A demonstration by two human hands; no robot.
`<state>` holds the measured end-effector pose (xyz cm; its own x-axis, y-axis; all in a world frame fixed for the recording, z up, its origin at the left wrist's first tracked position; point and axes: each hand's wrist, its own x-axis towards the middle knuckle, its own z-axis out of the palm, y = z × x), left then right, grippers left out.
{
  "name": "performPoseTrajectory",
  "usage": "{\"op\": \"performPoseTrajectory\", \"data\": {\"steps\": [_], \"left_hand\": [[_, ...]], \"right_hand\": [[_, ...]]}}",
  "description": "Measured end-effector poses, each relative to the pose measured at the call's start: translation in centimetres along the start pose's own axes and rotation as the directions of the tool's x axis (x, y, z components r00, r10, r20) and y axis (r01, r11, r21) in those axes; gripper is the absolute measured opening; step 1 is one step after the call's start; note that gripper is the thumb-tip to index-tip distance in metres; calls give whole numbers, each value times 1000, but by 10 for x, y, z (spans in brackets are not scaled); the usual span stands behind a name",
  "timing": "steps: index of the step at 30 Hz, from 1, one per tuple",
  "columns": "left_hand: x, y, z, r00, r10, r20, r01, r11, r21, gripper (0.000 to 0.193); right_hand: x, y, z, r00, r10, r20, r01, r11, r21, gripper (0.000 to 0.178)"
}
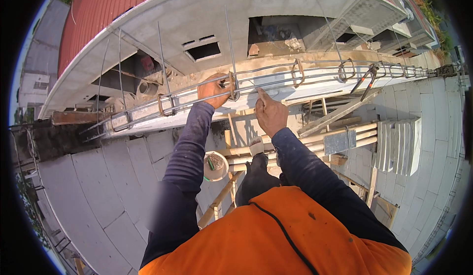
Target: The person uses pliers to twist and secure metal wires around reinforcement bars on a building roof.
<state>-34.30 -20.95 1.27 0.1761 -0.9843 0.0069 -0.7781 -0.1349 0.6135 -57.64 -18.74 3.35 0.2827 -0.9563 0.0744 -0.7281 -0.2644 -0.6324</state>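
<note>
A long cage of steel reinforcing bars (276,81) runs across the top of a pale block wall, with bent stirrups (297,73) around the bars. My left hand (215,91) is closed at one rusty stirrup (232,86), its fingers around the steel where it meets the bars. Just to the right and nearer me, my right hand (271,113) is closed in a pinch, index finger toward the bars. A thin wire (253,84) seems to come from its fingertips. Pincers with red-and-black handles (367,79) hang on the bars farther right.
Below me, bamboo poles and timbers (315,144) form a scaffold, where my foot (256,146) rests. A bucket (216,165) with small items hangs or stands beside it. Pale blocks (400,147) are stacked at right. Upright rods (229,38) rise beyond the cage, before a concrete building (207,21).
</note>
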Motion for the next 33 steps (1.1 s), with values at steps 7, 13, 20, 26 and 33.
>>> {"op": "performPoseTrajectory", "data": {"steps": [7,13,20,26,33], "left_hand": [[-1,2,-2,1000,-15,-6,15,1000,6,52],[-1,7,-6,1000,10,20,-11,999,52,56],[1,11,-4,997,-70,25,70,997,-21,54],[-11,-3,3,965,182,-187,-189,982,-20,34],[-135,20,-1,928,155,-339,-189,980,-69,28]], "right_hand": [[7,-24,14,993,12,113,-6,999,-53,44],[-19,-43,38,960,250,129,-281,821,497,54],[1,-4,20,900,428,84,-392,707,588,46],[-25,28,-24,963,270,-17,-210,785,583,38],[-79,29,-90,978,192,88,-206,789,579,36]]}}
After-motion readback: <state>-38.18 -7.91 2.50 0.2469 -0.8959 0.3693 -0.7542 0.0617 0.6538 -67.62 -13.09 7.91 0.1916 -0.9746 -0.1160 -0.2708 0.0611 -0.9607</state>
